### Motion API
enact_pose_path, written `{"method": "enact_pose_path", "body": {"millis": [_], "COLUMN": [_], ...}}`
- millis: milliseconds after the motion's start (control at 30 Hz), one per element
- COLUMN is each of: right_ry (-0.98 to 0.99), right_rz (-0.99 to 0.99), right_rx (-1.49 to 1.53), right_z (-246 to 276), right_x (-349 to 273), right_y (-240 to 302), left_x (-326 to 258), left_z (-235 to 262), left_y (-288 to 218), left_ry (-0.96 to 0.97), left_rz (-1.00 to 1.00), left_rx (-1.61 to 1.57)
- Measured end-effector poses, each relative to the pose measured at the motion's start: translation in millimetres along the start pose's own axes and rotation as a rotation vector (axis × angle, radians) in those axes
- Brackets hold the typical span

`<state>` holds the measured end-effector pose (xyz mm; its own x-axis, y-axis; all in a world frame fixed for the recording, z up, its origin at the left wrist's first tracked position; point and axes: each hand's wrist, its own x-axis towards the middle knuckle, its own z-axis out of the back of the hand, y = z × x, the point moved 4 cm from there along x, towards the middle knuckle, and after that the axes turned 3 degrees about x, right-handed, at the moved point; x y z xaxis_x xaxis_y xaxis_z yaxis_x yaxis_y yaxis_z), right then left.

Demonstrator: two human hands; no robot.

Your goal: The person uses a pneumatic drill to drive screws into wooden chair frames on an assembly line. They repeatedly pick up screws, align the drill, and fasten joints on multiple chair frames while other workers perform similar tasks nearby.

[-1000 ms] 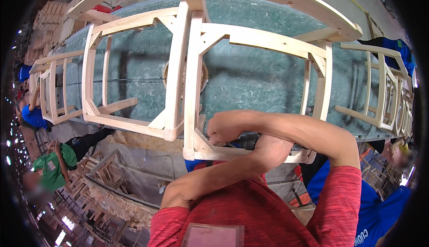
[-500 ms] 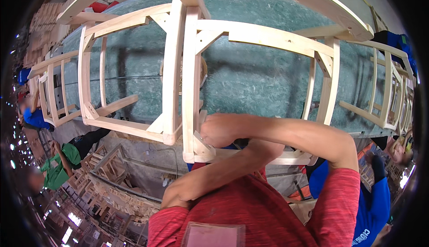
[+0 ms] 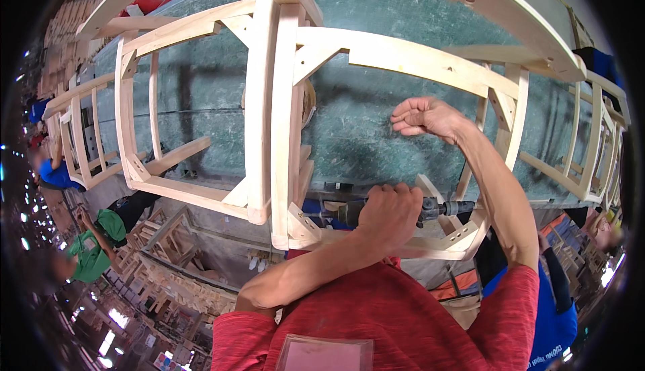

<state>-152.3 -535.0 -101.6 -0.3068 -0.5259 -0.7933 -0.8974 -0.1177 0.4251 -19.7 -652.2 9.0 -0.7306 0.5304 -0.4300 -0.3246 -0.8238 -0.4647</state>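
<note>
Left grip [image 3: 390,216]: wrapped round my drill [image 3: 430,210].
Right grip [image 3: 426,119]: now away from the block [image 3: 302,228], half-curled over the desk [image 3: 366,89]; contents, I can't tell.
Work: one-handed now.

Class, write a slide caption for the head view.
Left hand holding a dark power tool at a pale wooden frame, the empty right hand hovering over a green work surface.

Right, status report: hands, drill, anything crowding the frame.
Left hand gripping drill, pointing toward corner block of frame. Right hand raised, loosely curled, off the drill. Second frame close on its left.
</note>
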Motion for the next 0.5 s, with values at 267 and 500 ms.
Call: {"method": "enact_pose_path", "body": {"millis": [267, 500], "right_ry": [-0.001, -0.121], "right_rz": [0.0, 0.169], "right_rx": [-0.106, -0.364], "right_z": [-3.6, -11.1], "right_x": [-3.8, -44.9], "right_y": [6.7, 15.7], "left_x": [-3.2, -4.5], "left_z": [4.5, 5.3], "left_y": [8.0, 4.6], "left_ry": [0.054, 0.135], "left_rz": [0.021, 0.026], "left_rx": [0.018, 0.057]}}
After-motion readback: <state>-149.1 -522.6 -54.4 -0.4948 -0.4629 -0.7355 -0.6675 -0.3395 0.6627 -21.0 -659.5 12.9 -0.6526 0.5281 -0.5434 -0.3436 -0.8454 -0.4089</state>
